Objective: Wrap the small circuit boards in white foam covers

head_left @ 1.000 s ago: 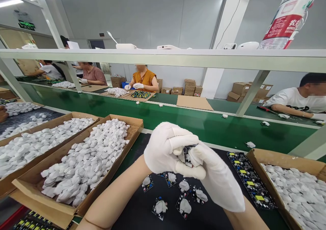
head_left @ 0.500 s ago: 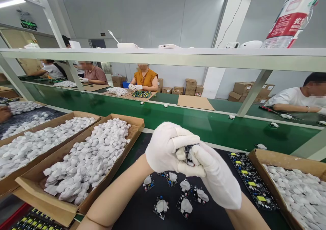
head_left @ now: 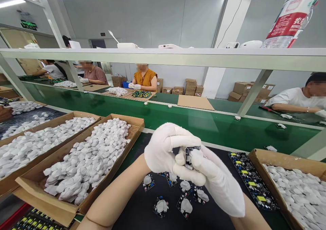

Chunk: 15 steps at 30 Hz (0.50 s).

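Observation:
Both hands wear white gloves and meet over the black mat point(head_left: 142, 209). My left hand point(head_left: 169, 150) is closed around one side of a small circuit board point(head_left: 188, 157), its fingers curled above and below it. My right hand point(head_left: 216, 175) grips the same board from the right, thumb and fingers pressed against it. Gloved fingers hide much of the board. Below the hands, several small boards with white pads lie on the mat, among them one board point(head_left: 161, 207) at the front and another point(head_left: 184, 206) to its right.
Cardboard trays of white pads stand at left point(head_left: 86, 155) and right point(head_left: 297, 189). A strip of joined boards point(head_left: 252, 182) lies beside the right tray. Beyond runs a green conveyor point(head_left: 178, 121) under a shelf point(head_left: 163, 56) with a bottle point(head_left: 287, 22). People sit across it.
My right hand has shifted slightly right and down, and the held board has turned a little. Small items on the conveyor have moved right.

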Tool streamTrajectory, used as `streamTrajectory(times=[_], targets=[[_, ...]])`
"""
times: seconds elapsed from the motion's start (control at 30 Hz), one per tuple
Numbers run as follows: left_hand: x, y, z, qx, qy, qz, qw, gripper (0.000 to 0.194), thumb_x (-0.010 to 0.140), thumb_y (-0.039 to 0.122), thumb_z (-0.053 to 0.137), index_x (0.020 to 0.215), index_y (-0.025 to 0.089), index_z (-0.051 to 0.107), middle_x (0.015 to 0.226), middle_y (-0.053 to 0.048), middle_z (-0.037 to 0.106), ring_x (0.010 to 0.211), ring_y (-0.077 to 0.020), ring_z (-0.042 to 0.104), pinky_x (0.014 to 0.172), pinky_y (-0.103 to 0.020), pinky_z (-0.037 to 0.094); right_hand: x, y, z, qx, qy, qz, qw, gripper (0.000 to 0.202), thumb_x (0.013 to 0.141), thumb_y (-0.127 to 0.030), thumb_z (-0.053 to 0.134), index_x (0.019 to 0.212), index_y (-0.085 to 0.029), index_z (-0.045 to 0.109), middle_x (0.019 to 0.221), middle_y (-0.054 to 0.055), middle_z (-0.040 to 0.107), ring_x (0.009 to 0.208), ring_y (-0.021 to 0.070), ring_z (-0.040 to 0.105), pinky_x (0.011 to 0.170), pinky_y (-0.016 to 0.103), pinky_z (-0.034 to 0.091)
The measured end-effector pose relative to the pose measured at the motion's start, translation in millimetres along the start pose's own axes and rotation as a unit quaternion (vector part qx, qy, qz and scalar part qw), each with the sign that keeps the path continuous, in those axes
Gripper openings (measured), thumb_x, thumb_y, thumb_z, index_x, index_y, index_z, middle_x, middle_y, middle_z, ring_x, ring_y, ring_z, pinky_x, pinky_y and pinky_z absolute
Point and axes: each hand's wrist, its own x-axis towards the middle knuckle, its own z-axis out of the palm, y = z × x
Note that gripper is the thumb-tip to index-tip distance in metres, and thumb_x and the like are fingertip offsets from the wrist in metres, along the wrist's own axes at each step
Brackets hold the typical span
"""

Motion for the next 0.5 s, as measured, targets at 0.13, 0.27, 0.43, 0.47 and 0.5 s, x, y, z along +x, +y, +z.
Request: streamTrajectory(times=[0.13,0.27,0.43,0.47,0.5], targets=[[-1.0,0.9,1.2,0.011,0.007,-0.002,1.0,0.038,0.068,0.039,0.068,0.098,0.019,0.057,0.079,-0.003,0.068,0.07,-0.0157,0.064,0.062,-0.028,0.052,0.0,3.6,0.6,0.005,0.039,0.006,0.999,0.024,0.084,-0.041,0.052,0.08,-0.019,0.061,0.082,0.005,0.06,0.074,0.0188,0.054,0.066,0.032,0.046],[0.3,-0.4,2.7,0.045,-0.015,0.002,0.999,0.037,0.065,0.033,0.069,0.097,0.019,0.056,0.077,-0.001,0.068,0.066,-0.0143,0.063,0.061,-0.027,0.05,3.4,10.5,-3.6,0.059,0.021,0.004,0.998,0.026,0.084,-0.036,0.048,0.065,-0.02,0.054,0.076,0.003,0.059,0.074,0.0179,0.053,0.072,0.032,0.045],[0.6,-2.0,5.1,0.068,-0.017,0.032,0.997,0.043,0.062,0.035,0.071,0.098,0.017,0.056,0.077,-0.002,0.068,0.064,-0.0147,0.063,0.058,-0.027,0.047,3.3,16.2,-4.5,0.067,0.039,-0.013,0.997,0.034,0.083,-0.042,0.05,0.058,-0.02,0.049,0.075,0.003,0.056,0.072,0.0173,0.049,0.07,0.031,0.043],[0.3,-1.6,5.5,0.075,-0.015,0.029,0.997,0.042,0.062,0.037,0.071,0.097,0.017,0.056,0.077,-0.003,0.069,0.064,-0.0149,0.063,0.058,-0.027,0.047,2.6,16.8,-3.5,0.056,0.039,-0.017,0.998,0.032,0.083,-0.044,0.051,0.061,-0.02,0.052,0.075,0.003,0.056,0.069,0.0166,0.048,0.067,0.031,0.043],[0.1,-1.0,5.8,0.08,-0.013,0.027,0.996,0.042,0.062,0.039,0.072,0.096,0.017,0.057,0.077,-0.003,0.069,0.065,-0.0151,0.063,0.058,-0.027,0.047,2.0,17.2,-2.5,0.048,0.046,-0.016,0.998,0.031,0.083,-0.045,0.051,0.066,-0.02,0.054,0.075,0.002,0.056,0.066,0.0157,0.047,0.065,0.03,0.042]])
